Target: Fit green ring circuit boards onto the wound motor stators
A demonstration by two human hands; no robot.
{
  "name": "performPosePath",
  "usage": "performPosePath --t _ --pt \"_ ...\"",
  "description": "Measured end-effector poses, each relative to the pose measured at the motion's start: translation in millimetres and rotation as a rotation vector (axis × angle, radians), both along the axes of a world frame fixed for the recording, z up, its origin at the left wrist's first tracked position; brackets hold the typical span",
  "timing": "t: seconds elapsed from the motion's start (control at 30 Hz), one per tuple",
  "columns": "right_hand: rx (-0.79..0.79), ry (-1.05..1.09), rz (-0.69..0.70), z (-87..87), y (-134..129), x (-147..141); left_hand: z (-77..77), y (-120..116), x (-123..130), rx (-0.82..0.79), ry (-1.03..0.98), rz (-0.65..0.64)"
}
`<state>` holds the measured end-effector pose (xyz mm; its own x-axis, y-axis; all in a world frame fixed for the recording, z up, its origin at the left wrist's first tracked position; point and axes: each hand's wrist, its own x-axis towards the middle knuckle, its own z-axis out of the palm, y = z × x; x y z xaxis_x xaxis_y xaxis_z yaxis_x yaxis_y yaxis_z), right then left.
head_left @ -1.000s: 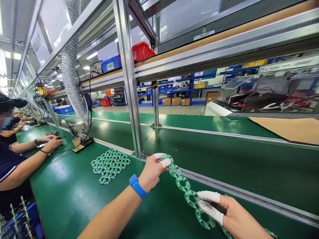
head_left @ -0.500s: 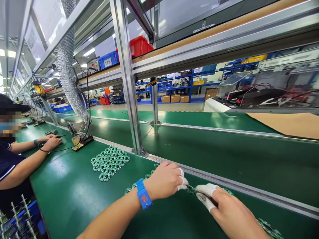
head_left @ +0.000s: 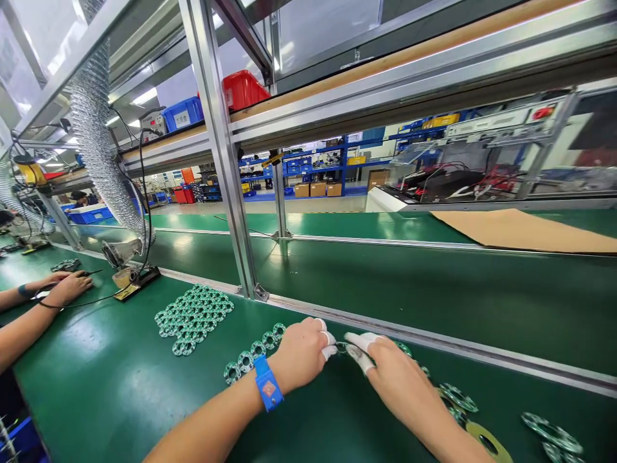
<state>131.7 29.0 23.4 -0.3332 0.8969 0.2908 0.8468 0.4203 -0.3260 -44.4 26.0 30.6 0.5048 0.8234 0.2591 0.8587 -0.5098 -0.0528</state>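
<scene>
My left hand (head_left: pixel 304 348), with white finger covers and a blue wrist strap, pinches a small green ring-shaped circuit board (head_left: pixel 341 348) above the green bench. On the board's other side is my right hand (head_left: pixel 388 366), also in white finger covers. Its thumb and forefinger are apart at the board's edge; whether they touch it I cannot tell. A row of ring boards (head_left: pixel 258 349) lies left of my left hand, partly hidden by it. More ring boards (head_left: pixel 457 397) lie beside my right forearm, near a gold-coloured ring (head_left: pixel 488 442) partly covered by the arm.
A large flat cluster of ring boards (head_left: pixel 195 316) lies to the left. Beyond it, a co-worker's hands (head_left: pixel 65 288) hold a thin corded tool. A metal post (head_left: pixel 226 193) rises from the bench's back rail. A silver duct (head_left: pixel 99 128) hangs over a tool stand (head_left: pixel 132 283).
The view has swung right, bringing more ring boards and the gold-coloured ring into sight. My right thumb and forefinger, earlier closed at the board, have spread apart. My left hand keeps its pinch.
</scene>
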Motion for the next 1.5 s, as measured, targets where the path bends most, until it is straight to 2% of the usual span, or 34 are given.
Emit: performPosePath --t 0.1,0.2,0.33,0.4,0.47,0.63,0.7,0.9,1.13,1.23,1.37,1.5 --pt "-0.05 0.074 0.046 4.5 0.0 0.5 -0.3 3.0 -4.2 -0.051 -0.184 -0.038" --pt "-0.053 0.06 -0.037 7.7 -2.0 -2.1 1.9 4.8 -6.3 -0.11 -0.365 -0.051" --pt "-0.063 -0.002 -0.192 6.3 -4.0 -6.1 1.9 1.4 0.3 -0.138 -0.377 0.081" --pt "-0.071 0.0 -0.212 4.9 -3.6 -5.9 0.2 -1.3 5.0 -0.128 -0.362 0.122" --pt "-0.067 0.018 -0.188 4.2 -2.2 -4.5 -1.6 -2.6 8.4 -0.133 -0.392 0.104" --pt "-0.094 0.23 0.049 5.3 3.7 -2.1 -4.0 0.9 7.8 -0.196 -0.565 -0.039" --pt "-0.086 0.271 0.045 6.5 6.3 0.3 -4.2 3.8 3.5 -0.191 -0.612 -0.059" --pt "-0.022 0.274 -0.061 8.3 7.1 7.7 -8.7 12.1 -9.8 -0.231 -0.549 0.011" --pt "0.047 0.13 -0.196 -4.6 4.1 3.5 -8.0 2.1 0.4 -0.299 -0.535 0.016" --pt "0.035 0.1 -0.174 -2.2 6.4 9.9 -3.9 -1.0 4.5 -0.302 -0.544 0.004" --pt "-0.014 0.07 -0.063 6.7 4.8 9.3 -5.7 1.0 7.6 -0.295 -0.546 0.017" --pt "-0.062 -0.005 -0.132 8.9 -5.1 -6.0 -16.2 -0.1 12.7 -0.262 -0.496 0.087"
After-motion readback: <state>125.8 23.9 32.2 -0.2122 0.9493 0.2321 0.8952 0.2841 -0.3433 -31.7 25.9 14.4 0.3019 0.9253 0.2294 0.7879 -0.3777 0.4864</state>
